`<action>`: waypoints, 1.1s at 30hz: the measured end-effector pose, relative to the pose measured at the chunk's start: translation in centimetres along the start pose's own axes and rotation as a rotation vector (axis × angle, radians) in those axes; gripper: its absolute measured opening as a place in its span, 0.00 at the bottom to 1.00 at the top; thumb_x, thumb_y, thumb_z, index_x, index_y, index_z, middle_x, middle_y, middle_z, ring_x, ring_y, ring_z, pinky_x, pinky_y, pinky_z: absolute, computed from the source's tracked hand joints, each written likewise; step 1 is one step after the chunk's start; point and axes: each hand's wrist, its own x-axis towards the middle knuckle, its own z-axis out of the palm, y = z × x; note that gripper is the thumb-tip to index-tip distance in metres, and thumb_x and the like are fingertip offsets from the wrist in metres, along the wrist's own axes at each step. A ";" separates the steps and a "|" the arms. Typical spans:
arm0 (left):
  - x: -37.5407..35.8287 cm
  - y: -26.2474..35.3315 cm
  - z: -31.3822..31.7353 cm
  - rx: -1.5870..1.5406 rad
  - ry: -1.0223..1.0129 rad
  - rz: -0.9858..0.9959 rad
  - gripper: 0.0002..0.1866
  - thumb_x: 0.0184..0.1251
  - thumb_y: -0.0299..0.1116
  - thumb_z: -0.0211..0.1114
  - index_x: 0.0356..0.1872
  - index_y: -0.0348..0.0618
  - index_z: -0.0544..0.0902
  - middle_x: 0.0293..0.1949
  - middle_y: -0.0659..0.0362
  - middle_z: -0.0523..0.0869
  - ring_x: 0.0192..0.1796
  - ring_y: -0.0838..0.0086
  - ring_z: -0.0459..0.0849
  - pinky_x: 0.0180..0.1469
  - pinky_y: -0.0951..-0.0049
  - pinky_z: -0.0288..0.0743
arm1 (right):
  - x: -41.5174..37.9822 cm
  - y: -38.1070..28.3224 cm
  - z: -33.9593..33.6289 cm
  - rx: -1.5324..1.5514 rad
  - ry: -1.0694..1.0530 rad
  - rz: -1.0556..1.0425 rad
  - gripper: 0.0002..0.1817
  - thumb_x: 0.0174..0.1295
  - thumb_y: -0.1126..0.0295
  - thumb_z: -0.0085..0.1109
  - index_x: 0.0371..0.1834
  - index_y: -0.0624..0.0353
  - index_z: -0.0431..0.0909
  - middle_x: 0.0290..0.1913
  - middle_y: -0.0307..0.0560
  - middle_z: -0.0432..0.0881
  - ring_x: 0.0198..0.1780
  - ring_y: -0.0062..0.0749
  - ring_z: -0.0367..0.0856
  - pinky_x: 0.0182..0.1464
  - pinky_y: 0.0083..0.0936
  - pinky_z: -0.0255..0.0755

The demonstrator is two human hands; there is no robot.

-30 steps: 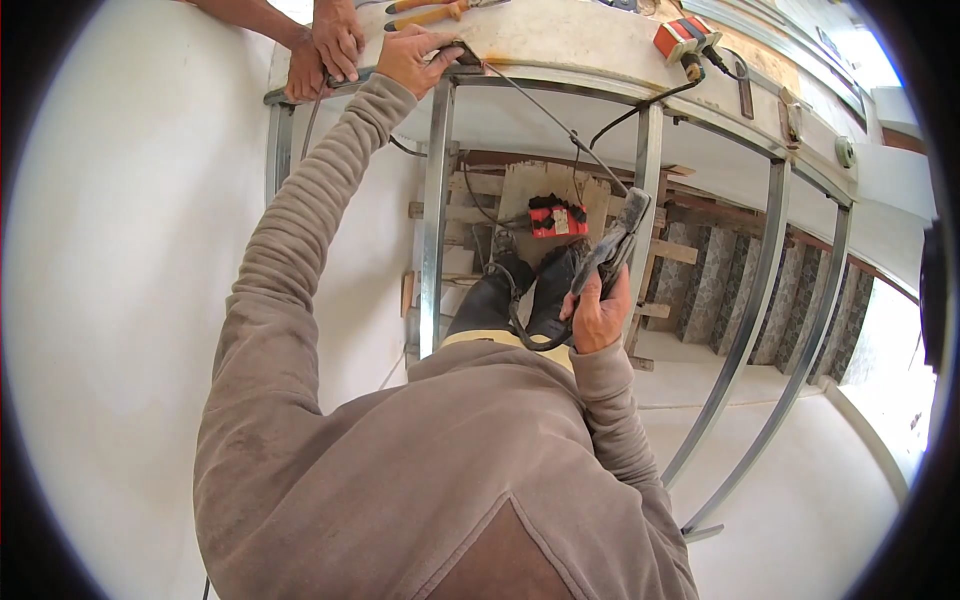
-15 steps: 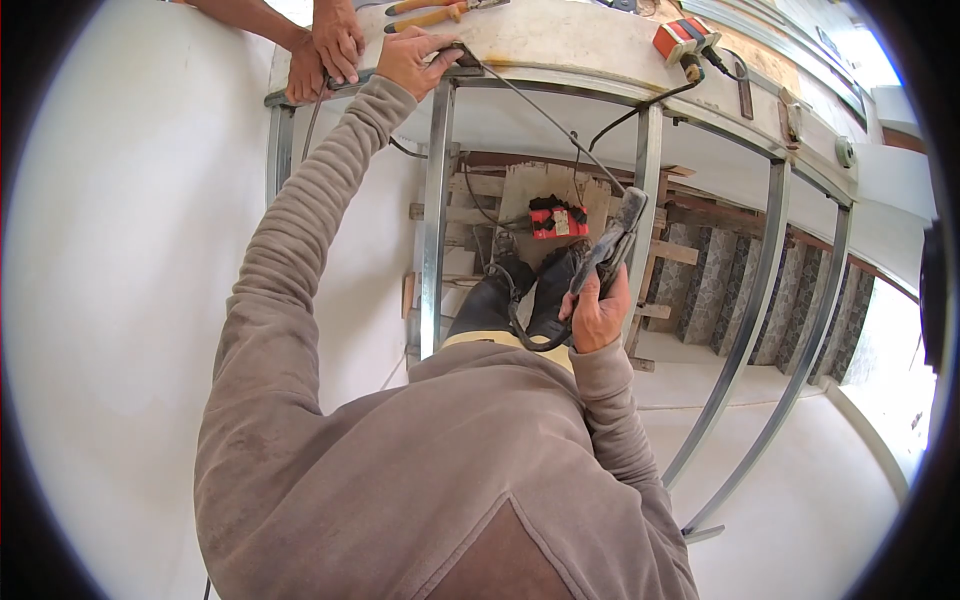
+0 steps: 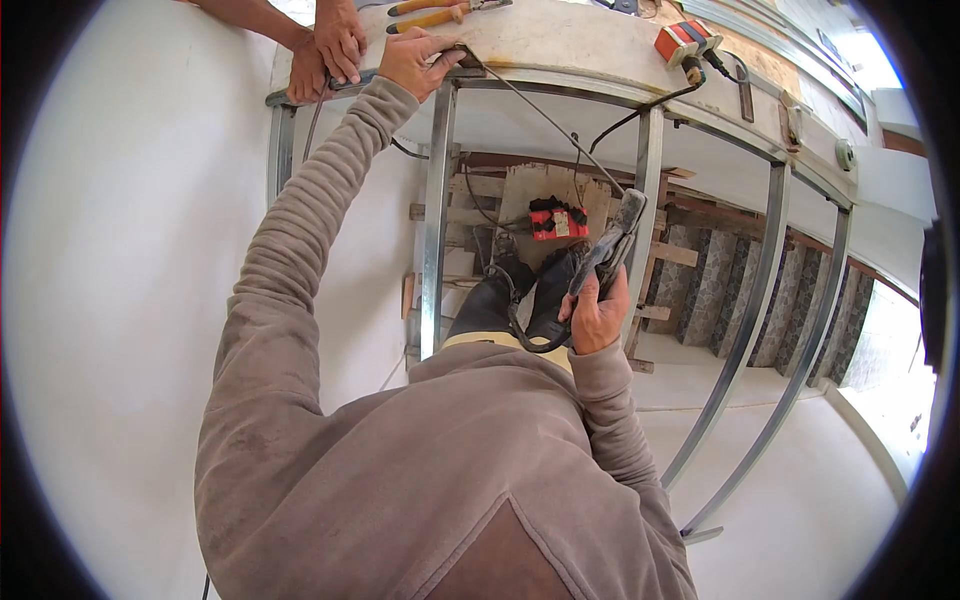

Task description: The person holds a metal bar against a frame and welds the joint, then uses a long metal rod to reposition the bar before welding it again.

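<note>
My right hand (image 3: 598, 318) is wrapped round a welding electrode holder (image 3: 612, 245), its black cable looping below my wrist. A long thin welding rod (image 3: 545, 118) runs from its jaws up and left to a small dark metal piece (image 3: 468, 62) on the edge of the top rail. My left hand (image 3: 415, 62) reaches up over the rail, thumb and fingers closed at that dark piece. Just below it stands an upright metal post (image 3: 438, 210) of the railing frame. Whether the rod tip touches the metal is too small to tell.
Another person's hands (image 3: 325, 55) rest on the rail's left end. Orange-handled pliers (image 3: 430, 14) and a red box (image 3: 686, 40) with cables lie on the ledge. Below are a wooden pallet (image 3: 480, 187), a second red box (image 3: 558, 222) and stairs (image 3: 745, 285) at right.
</note>
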 end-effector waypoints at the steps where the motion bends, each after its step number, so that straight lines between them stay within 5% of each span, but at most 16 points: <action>1: -0.1 -0.2 0.1 -0.016 0.003 0.004 0.13 0.62 0.38 0.76 0.44 0.43 0.91 0.34 0.55 0.88 0.37 0.64 0.85 0.43 0.66 0.77 | 0.0 -0.1 0.0 -0.013 -0.008 -0.004 0.09 0.78 0.68 0.51 0.50 0.61 0.65 0.28 0.44 0.72 0.17 0.27 0.70 0.19 0.24 0.69; 9: 0.0 -0.2 0.1 -0.024 -0.004 0.001 0.13 0.62 0.38 0.76 0.43 0.44 0.91 0.33 0.55 0.88 0.37 0.64 0.85 0.43 0.66 0.77 | 0.2 0.6 -0.4 0.067 0.022 0.043 0.09 0.77 0.69 0.52 0.51 0.60 0.67 0.28 0.40 0.73 0.18 0.21 0.70 0.20 0.22 0.68; 15: 0.2 -1.0 0.5 -0.178 -0.039 -0.006 0.12 0.64 0.37 0.74 0.46 0.45 0.91 0.39 0.56 0.91 0.39 0.65 0.86 0.46 0.67 0.78 | 0.1 1.5 -1.0 -0.335 -0.050 -0.223 0.11 0.76 0.71 0.52 0.55 0.63 0.66 0.30 0.40 0.73 0.21 0.21 0.71 0.21 0.22 0.69; 20: 0.1 -0.2 0.2 -0.106 -0.005 -0.001 0.12 0.62 0.36 0.75 0.45 0.44 0.90 0.34 0.55 0.88 0.38 0.64 0.85 0.44 0.66 0.77 | 0.6 1.3 -1.5 0.032 0.034 -0.016 0.12 0.78 0.71 0.47 0.60 0.61 0.65 0.34 0.44 0.75 0.20 0.24 0.70 0.21 0.24 0.70; 27: 0.0 -0.2 0.2 -0.051 -0.030 -0.035 0.12 0.63 0.37 0.75 0.44 0.43 0.91 0.34 0.55 0.88 0.37 0.63 0.85 0.43 0.66 0.77 | 0.2 0.4 -0.7 -0.011 -0.013 -0.018 0.10 0.77 0.71 0.49 0.57 0.61 0.66 0.36 0.44 0.75 0.20 0.24 0.70 0.21 0.23 0.70; 28: 0.2 -0.2 0.3 -0.072 -0.001 -0.024 0.14 0.61 0.45 0.75 0.44 0.51 0.91 0.31 0.59 0.87 0.37 0.64 0.83 0.47 0.65 0.74 | 0.2 0.3 -0.5 -0.001 -0.013 -0.015 0.09 0.77 0.71 0.50 0.55 0.60 0.66 0.34 0.43 0.74 0.20 0.24 0.70 0.21 0.22 0.70; 33: -0.3 -1.3 0.6 -0.137 -0.114 -0.117 0.11 0.65 0.36 0.73 0.44 0.43 0.91 0.36 0.56 0.90 0.39 0.66 0.86 0.47 0.67 0.78 | 0.1 1.3 -0.7 0.032 -0.023 -0.007 0.09 0.77 0.70 0.50 0.54 0.60 0.65 0.31 0.41 0.73 0.19 0.23 0.70 0.20 0.22 0.70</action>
